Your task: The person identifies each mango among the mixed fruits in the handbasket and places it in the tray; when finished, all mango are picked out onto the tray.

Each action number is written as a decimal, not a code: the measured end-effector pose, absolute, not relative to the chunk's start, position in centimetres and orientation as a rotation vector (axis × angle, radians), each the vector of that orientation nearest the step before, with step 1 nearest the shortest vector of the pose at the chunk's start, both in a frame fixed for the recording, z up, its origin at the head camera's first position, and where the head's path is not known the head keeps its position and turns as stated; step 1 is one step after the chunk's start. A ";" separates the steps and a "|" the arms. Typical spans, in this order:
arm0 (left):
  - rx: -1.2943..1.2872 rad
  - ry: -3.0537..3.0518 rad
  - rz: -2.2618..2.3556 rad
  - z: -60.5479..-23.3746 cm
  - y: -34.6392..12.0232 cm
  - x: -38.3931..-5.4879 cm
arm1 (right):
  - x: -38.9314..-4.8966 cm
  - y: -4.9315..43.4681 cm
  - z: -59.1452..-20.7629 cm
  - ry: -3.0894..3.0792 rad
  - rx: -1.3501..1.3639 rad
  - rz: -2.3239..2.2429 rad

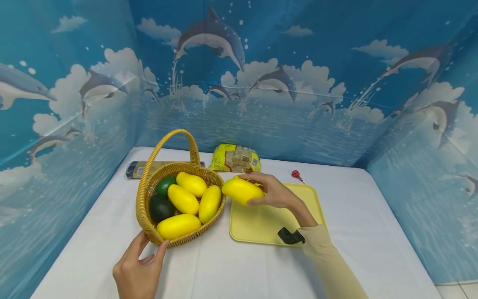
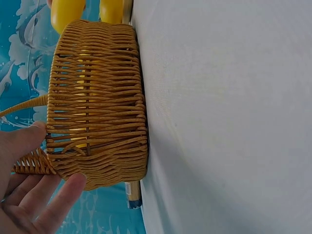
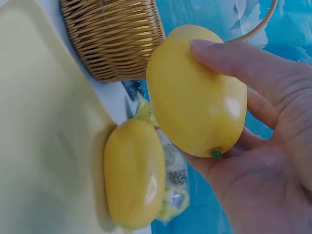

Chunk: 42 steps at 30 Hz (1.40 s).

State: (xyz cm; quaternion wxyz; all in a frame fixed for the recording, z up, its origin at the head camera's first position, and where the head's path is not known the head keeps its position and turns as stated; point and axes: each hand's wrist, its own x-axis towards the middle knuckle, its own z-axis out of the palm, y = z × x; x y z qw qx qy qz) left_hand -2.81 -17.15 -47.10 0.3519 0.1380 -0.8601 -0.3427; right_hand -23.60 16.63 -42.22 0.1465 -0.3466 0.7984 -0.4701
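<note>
My right hand (image 1: pixel 270 191) holds a yellow mango (image 1: pixel 242 191) above the tray, close to the basket's right rim. In the right wrist view, thumb and fingers grip the mango (image 3: pixel 195 97), and its green stem end shows. Another mango (image 3: pixel 134 175) lies on the yellow tray (image 1: pixel 254 228); in the head view it is mostly hidden. My left hand (image 1: pixel 138 265) grips the near end of a wicker basket (image 2: pixel 97 107), thumb at the rim and fingers against the side. Inside the basket lie several mangoes (image 1: pixel 183 199) and two dark green fruits (image 1: pixel 161 208) that look like avocados.
Behind the basket lies a long package (image 1: pixel 136 170) with a dark blue end. A yellow plastic bag (image 1: pixel 235 158) stands at the back of the white table (image 1: pixel 209 270). A small red object on a stick (image 1: pixel 296 174) lies beyond the tray. Dolphin-printed curtains (image 1: pixel 239 116) enclose the table.
</note>
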 end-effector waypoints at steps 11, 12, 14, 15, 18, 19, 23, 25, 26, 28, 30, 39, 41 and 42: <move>0.355 -2.232 -0.883 -47.1 -17.2 -2.8 | -23.2 17.5 -43.1 2.409 -0.952 -1.277; 0.353 -2.231 -0.882 -47.1 -17.2 -2.8 | -23.2 17.6 -43.1 2.414 -0.948 -1.272; 0.349 -2.229 -0.880 -47.1 -17.2 -2.8 | -23.1 17.8 -43.2 2.437 -0.935 -1.251; 0.346 -2.229 -0.879 -47.1 -17.2 -2.8 | -23.1 17.9 -43.3 2.450 -0.927 -1.238; 0.341 -2.227 -0.878 -47.1 -17.2 -2.8 | -23.0 18.2 -43.5 2.486 -0.901 -1.193; 0.340 -2.225 -0.878 -47.1 -17.3 -2.8 | -23.0 18.3 -43.7 2.497 -0.895 -1.179; 0.337 -2.223 -0.880 -47.1 -17.3 -2.8 | -22.9 18.5 -44.1 2.534 -0.883 -1.139; 0.336 -2.225 -0.881 -47.1 -17.3 -2.8 | -22.8 18.6 -44.3 2.550 -0.882 -1.136; 0.335 -2.226 -0.881 -47.1 -17.3 -2.8 | -22.8 18.7 -44.4 2.558 -0.884 -1.133; 0.333 -2.227 -0.881 -47.1 -17.3 -2.8 | -22.7 18.7 -44.4 2.567 -0.883 -1.135; 0.332 -2.228 -0.883 -47.0 -17.3 -2.8 | -22.6 18.8 -44.5 2.576 -0.886 -1.131; 0.326 -2.222 -0.888 -47.1 -17.4 -2.8 | -22.6 18.8 -44.8 2.594 -0.890 -1.085; 0.322 -2.220 -0.887 -47.2 -17.4 -2.8 | -22.6 18.9 -44.9 2.594 -0.887 -1.086; 0.321 -2.220 -0.887 -47.2 -17.4 -2.7 | -22.6 18.9 -44.9 2.596 -0.886 -1.085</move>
